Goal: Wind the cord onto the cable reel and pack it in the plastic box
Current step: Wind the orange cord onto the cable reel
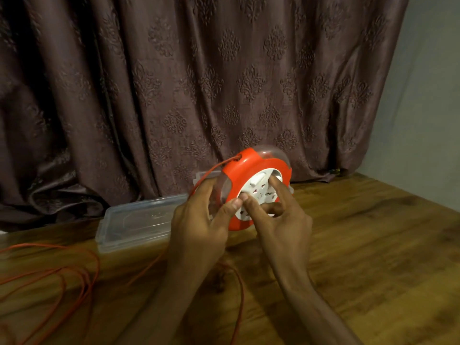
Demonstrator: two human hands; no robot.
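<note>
Orange cord [49, 275] loops left of both hands gripping the cable reel [251, 185], clear lid [139, 220] behind.

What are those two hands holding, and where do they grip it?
The cable reel. The left hand grips its clear rim, thumb on the orange face; the right hand has fingers on the white socket hub.

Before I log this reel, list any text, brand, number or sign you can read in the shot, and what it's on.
No text can be read anywhere.
Clear lid: a faint embossed mark near its middle, too blurred to read.
Cable reel: the white socket face shows only holes and dark marks, partly hidden by the left hand and right hand; no lettering made out.
Curtain: only a woven pattern.
</note>
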